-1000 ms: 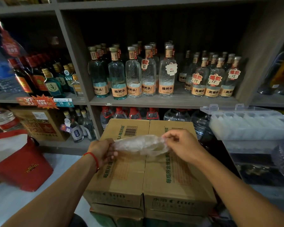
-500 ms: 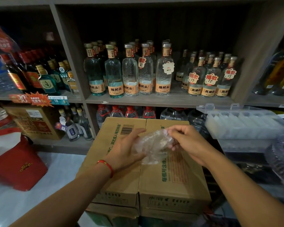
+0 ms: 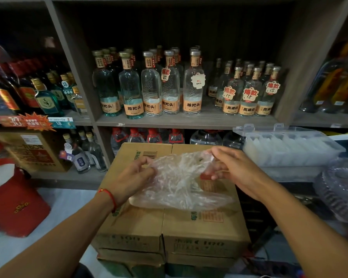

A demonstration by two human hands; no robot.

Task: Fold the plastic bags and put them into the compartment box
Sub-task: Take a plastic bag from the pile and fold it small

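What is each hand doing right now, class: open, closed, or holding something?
Left hand: grip closed on the crumpled clear plastic bag.
Right hand: grip pinching the same bag's top edge.

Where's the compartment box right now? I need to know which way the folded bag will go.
In the head view, the clear compartment box sits at the right, beyond the right hand, beside the cardboard cartons and just below the bottle shelf.

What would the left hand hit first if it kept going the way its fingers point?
The left hand points right, into the crumpled plastic bag it already pinches. Beyond that film, probably the right hand at the bag's far edge; depth is unclear.
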